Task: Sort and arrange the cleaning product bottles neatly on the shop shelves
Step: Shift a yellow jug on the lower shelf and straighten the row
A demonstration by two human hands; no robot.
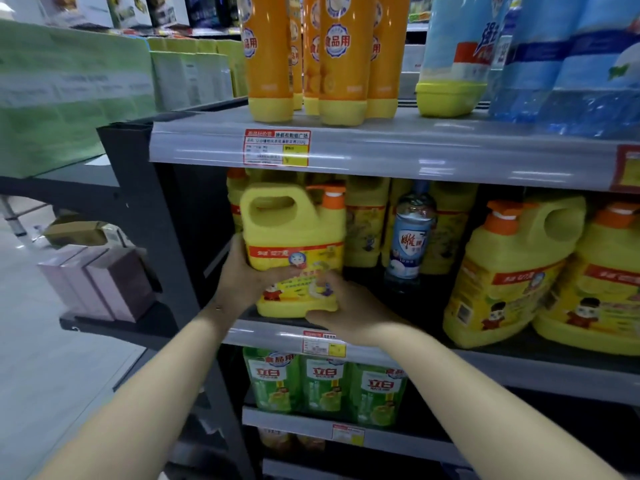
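A yellow jug with a handle and an orange pump cap stands at the left end of the middle shelf, near its front edge. My left hand grips the jug's lower left side. My right hand holds its lower right corner and base. Behind the jug stand several more yellow bottles and one clear blue-labelled bottle. Two large yellow jugs stand further right on the same shelf.
Orange bottles and pale blue bottles stand on the top shelf. Green bottles fill the shelf below. A dark shelving unit to the left holds pink boxes and green packs.
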